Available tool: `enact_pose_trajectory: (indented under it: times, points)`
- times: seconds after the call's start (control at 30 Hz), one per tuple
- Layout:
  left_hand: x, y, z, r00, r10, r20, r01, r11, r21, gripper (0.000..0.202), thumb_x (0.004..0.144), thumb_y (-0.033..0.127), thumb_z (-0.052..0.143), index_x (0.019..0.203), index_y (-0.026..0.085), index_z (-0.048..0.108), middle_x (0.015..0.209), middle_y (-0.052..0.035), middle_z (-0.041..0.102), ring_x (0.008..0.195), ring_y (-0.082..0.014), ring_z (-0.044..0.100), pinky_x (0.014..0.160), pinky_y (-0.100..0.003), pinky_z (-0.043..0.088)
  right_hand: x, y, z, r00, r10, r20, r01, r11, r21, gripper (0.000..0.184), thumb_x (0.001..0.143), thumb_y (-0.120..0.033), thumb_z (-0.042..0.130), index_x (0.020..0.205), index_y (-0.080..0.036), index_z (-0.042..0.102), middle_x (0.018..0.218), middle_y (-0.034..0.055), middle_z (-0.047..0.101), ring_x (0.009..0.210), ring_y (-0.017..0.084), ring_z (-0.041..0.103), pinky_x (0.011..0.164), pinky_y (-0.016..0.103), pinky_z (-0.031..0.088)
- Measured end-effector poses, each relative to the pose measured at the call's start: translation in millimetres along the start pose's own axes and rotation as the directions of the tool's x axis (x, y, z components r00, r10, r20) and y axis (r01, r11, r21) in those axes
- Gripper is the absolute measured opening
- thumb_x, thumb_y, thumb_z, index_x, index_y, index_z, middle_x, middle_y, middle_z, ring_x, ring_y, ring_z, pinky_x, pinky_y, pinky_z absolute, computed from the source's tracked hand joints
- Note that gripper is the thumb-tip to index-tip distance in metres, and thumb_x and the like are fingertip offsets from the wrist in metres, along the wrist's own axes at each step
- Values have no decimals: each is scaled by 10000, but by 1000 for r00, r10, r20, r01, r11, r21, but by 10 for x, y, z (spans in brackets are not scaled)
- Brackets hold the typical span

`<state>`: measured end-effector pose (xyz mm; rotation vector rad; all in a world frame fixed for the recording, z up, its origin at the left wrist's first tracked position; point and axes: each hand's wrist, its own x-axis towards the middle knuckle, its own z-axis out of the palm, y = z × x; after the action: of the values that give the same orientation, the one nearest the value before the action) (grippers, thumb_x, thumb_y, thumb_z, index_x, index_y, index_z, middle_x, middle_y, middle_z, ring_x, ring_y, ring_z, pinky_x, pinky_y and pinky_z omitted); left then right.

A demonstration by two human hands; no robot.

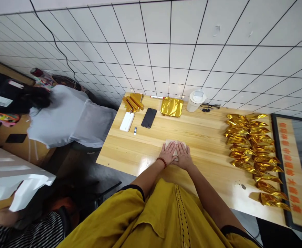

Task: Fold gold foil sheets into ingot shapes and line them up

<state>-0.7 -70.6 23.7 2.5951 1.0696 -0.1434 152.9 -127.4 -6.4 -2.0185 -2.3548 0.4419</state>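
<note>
My left hand lies flat near the front of the wooden table, its fingers stretched forward, a red bead bracelet on the wrist. Beside it my right hand rests flat too, the two nearly meeting. Both press on a pale beige sheet, probably paper or cloth; most of it is hidden under the hands. Farther back lie a stack of gold foil sheets and several folded gold strips. On the right, rows of folded gold foil pieces cover the table's end.
A black phone, a white power bank and a small blue-white tube lie at the left. A white lidded cup and glasses stand by the tiled wall. A person in a light shirt leans over another table.
</note>
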Motion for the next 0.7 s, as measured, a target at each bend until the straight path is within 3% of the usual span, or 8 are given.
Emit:
enact_pose_trajectory:
  times: [0.17,0.37,0.43,0.53,0.7]
  points:
    - [-39,-127,66,1000,-17,-11,17,1000,15,732,971,572,380,1576,173,276,1655,-96,225,1540,-274,180,1248,-577,122,-97,6,32,997,71,-28,-71,997,-7,915,900,-684,390,1585,-98,232,1653,168,205,1532,312,131,1198,589,-7]
    - [-301,-450,-51,997,-72,5,71,997,33,745,962,607,384,1581,210,260,1650,-108,242,1534,-279,200,1238,-596,88,-581,367,17,985,146,-96,-152,987,-60,819,942,-653,340,1583,-150,259,1641,145,264,1532,322,129,1182,632,-25]
    - [-362,-469,-78,994,-103,-40,105,994,43,762,961,611,383,1581,186,259,1647,-138,237,1533,-305,195,1233,-596,104,-690,438,20,969,213,-126,-221,973,-61,824,949,-650,323,1585,-132,243,1646,160,240,1531,328,130,1180,638,-24]
    - [-387,-330,-26,985,-117,-128,124,991,45,788,973,602,353,1591,136,205,1654,-174,191,1542,-319,148,1231,-589,93,-653,295,15,944,290,-156,-300,953,-42,875,943,-644,347,1583,-64,207,1653,214,169,1530,351,113,1182,638,-4]
    - [-435,-137,212,992,78,-96,-77,997,17,792,976,631,299,1592,143,201,1636,-153,268,1535,-294,188,1240,-576,47,-369,-234,8,999,6,-48,-6,1000,1,696,958,-482,425,1564,-155,323,1642,135,266,1524,299,176,1220,559,18]
